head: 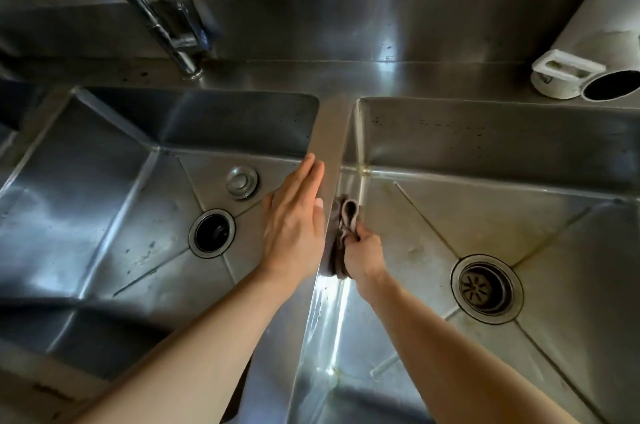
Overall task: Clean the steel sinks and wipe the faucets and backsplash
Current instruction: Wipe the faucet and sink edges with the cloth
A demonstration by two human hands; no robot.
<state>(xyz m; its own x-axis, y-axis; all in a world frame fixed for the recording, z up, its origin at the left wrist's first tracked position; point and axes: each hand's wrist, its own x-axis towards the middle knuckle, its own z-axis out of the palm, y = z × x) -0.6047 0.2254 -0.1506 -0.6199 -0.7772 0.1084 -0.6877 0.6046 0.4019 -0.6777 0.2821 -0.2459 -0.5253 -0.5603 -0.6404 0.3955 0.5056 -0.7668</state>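
Steel surrounds us on every side: we look down on two deep basins, the left sink [104,181] and the right sink [485,215], parted by a narrow divider [330,132] that runs away from us toward the backsplash [346,25]. Our left hand [294,215] lies flat along the left edge of that divider, fingers straight and together, gripping nothing. Our right hand [363,254] is clenched around a bunched brown cloth [343,233], which presses against the divider's right face, just inside the right sink. On the left sink's floor an open drain [212,233] sits near a loose round stopper [241,182]; the right sink's drain [486,288] holds a strainer. At the back ledge, the faucet [145,8] rises slantwise up to the left. Far right on the ledge stands a white container [568,77], beside a white object with a dark opening.
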